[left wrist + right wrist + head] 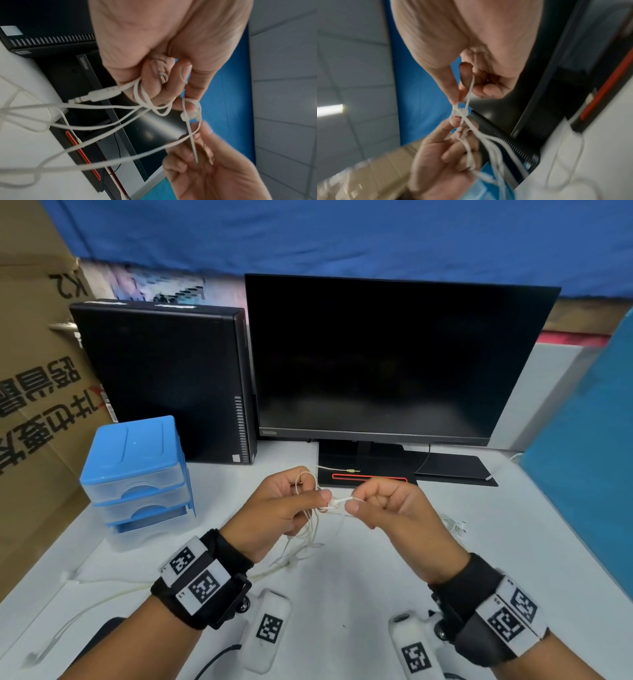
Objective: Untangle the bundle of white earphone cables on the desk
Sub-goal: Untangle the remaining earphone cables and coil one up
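The white earphone cable tangle (pixel 334 503) is held up above the white desk (pixel 359 594), stretched between both hands in front of the monitor base. My left hand (pixel 318 501) grips several loops of cable, and loose strands (pixel 305 542) hang from it down to the desk. In the left wrist view a jack plug (pixel 96 95) sticks out of the left hand (pixel 171 86), beside a small knot (pixel 188 115). My right hand (pixel 356 501) pinches one strand at the knot between thumb and forefinger; the right wrist view shows this pinch (pixel 462 92) on the cable (pixel 460 112).
A dark monitor (pixel 394 364) and black desktop PC (pixel 164 381) stand behind the hands. A blue drawer unit (pixel 137 474) sits at the left. A second small cable bundle (pixel 452 523) lies on the desk at the right, and another plug (pixel 352 470) rests on the monitor base.
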{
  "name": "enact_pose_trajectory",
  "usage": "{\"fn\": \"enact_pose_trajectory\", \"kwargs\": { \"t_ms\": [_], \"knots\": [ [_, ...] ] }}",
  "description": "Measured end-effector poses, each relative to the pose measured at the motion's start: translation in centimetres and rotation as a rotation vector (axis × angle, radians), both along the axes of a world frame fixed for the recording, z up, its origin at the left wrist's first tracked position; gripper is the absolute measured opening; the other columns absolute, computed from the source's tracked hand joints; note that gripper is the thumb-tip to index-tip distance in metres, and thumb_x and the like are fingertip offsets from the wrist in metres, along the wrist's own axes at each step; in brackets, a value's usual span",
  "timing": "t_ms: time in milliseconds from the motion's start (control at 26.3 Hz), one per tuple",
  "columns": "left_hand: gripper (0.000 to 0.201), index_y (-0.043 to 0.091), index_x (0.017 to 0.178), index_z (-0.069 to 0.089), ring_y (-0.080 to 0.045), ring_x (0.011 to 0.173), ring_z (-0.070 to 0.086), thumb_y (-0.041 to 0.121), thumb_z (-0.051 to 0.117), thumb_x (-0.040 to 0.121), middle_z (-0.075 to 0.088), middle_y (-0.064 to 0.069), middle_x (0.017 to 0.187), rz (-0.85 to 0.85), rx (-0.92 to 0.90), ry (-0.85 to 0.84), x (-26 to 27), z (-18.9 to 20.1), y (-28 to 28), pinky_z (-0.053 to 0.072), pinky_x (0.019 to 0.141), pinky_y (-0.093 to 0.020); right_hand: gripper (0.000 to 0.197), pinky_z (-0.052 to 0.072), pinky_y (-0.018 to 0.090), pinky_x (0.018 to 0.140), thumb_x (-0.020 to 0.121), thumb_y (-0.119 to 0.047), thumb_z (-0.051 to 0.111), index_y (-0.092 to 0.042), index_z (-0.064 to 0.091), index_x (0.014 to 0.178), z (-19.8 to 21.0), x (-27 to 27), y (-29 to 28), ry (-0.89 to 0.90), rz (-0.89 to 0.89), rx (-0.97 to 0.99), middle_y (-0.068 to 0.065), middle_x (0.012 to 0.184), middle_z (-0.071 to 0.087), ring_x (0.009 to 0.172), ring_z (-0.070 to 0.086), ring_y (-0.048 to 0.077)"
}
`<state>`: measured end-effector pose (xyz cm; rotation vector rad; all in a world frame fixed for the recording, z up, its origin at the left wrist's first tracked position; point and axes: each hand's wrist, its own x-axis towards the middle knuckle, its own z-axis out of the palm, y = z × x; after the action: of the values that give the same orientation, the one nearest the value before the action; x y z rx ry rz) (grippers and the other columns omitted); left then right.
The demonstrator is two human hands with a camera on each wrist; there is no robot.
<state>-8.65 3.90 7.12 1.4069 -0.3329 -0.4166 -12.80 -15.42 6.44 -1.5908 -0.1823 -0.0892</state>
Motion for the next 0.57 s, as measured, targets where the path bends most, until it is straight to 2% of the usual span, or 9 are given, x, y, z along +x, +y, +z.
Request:
{"fn": "enact_pose_trajectory", "kwargs": {
  "t_ms": [76,152,228,304,342,380,456,532,570],
  "knots": [
    [0.027,0.016,0.068,0.048,-0.013,0.045,0.021,0.012,0.068,0.085,0.058,-0.008,0.068,0.006,0.022,-0.023,0.0,-0.2,0.1,0.01,0.052,-0.034,0.008,0.04,0.023,0.061,0.088,-0.013,0.073,-0.017,0.077,0.081,-0.1,0.1,0.2,-0.04,-0.068,-0.162,-0.006,0.048,0.031,0.054,0.027,0.021],
    [0.015,0.012,0.077,0.056,-0.013,0.046,0.022,0.012,0.069,0.085,0.061,-0.008,0.072,-0.008,0.053,-0.067,0.0,-0.5,0.1,0.013,0.048,-0.03,0.011,0.04,0.016,0.059,0.089,-0.014,0.071,-0.018,0.08,0.086,-0.1,0.0,0.3,-0.03,-0.109,-0.124,-0.006,0.048,0.029,0.055,0.024,0.021],
    [0.007,0.01,0.086,0.065,-0.009,0.044,0.032,0.005,0.07,0.084,0.062,-0.004,0.074,-0.002,0.085,-0.128,0.0,-0.7,0.0,0.022,0.045,-0.019,0.012,0.037,0.013,0.055,0.09,-0.013,0.069,-0.017,0.081,0.09,0.0,-0.4,0.6,-0.071,-0.121,-0.059,-0.004,0.049,0.041,0.052,0.03,0.016],
    [0.014,0.007,0.093,0.071,-0.001,0.05,0.049,0.0,0.074,0.081,0.063,-0.002,0.08,0.024,0.152,-0.199,0.0,-1.0,-0.2,0.037,0.049,-0.01,0.012,0.039,0.017,0.056,0.09,-0.016,0.069,-0.018,0.081,0.091,-0.1,-0.6,0.9,-0.163,-0.145,-0.082,0.0,0.054,0.056,0.052,0.041,0.012],
    [0.016,0.006,0.095,0.073,0.002,0.054,0.052,0.001,0.076,0.079,0.063,-0.004,0.084,0.036,0.174,-0.22,0.0,-1.3,-0.4,0.04,0.052,-0.008,0.011,0.042,0.021,0.059,0.09,-0.018,0.07,-0.018,0.081,0.087,0.0,-0.7,1.0,-0.199,-0.149,-0.111,0.003,0.059,0.063,0.055,0.047,0.012],
    [0.016,0.005,0.095,0.074,0.002,0.052,0.051,0.006,0.076,0.079,0.062,-0.007,0.086,0.051,0.175,-0.214,0.0,-1.3,-0.4,0.039,0.051,-0.008,0.015,0.045,0.025,0.063,0.089,-0.021,0.072,-0.012,0.079,0.078,0.1,-0.8,0.8,-0.216,-0.136,-0.118,0.004,0.062,0.066,0.058,0.052,0.015],
    [0.02,0.007,0.095,0.076,-0.004,0.045,0.04,0.022,0.072,0.082,0.064,-0.007,0.083,0.088,0.127,-0.164,0.0,-0.8,-0.3,0.033,0.045,-0.012,0.038,0.044,0.033,0.071,0.081,-0.023,0.065,0.011,0.062,0.065,0.3,-1.0,0.2,-0.178,-0.048,-0.019,0.007,0.052,0.06,0.061,0.056,0.028],
    [0.02,0.016,0.095,0.078,-0.01,0.045,0.033,0.027,0.061,0.09,0.066,-0.002,0.08,0.126,0.084,-0.187,0.4,0.1,0.3,0.027,0.044,-0.019,0.049,0.044,0.035,0.073,0.076,-0.031,0.056,0.015,0.052,0.059,1.0,-1.1,-0.3,-0.137,0.013,0.064,0.001,0.041,0.05,0.058,0.051,0.045],
    [0.023,0.018,0.095,0.078,-0.012,0.046,0.031,0.026,0.057,0.095,0.067,0.001,0.079,0.142,0.077,-0.226,0.7,0.7,0.5,0.026,0.044,-0.02,0.053,0.043,0.033,0.069,0.078,-0.037,0.056,0.012,0.053,0.059,1.1,-1.1,-0.5,-0.16,-0.02,0.037,0.002,0.044,0.053,0.06,0.051,0.047]
  ]
}}
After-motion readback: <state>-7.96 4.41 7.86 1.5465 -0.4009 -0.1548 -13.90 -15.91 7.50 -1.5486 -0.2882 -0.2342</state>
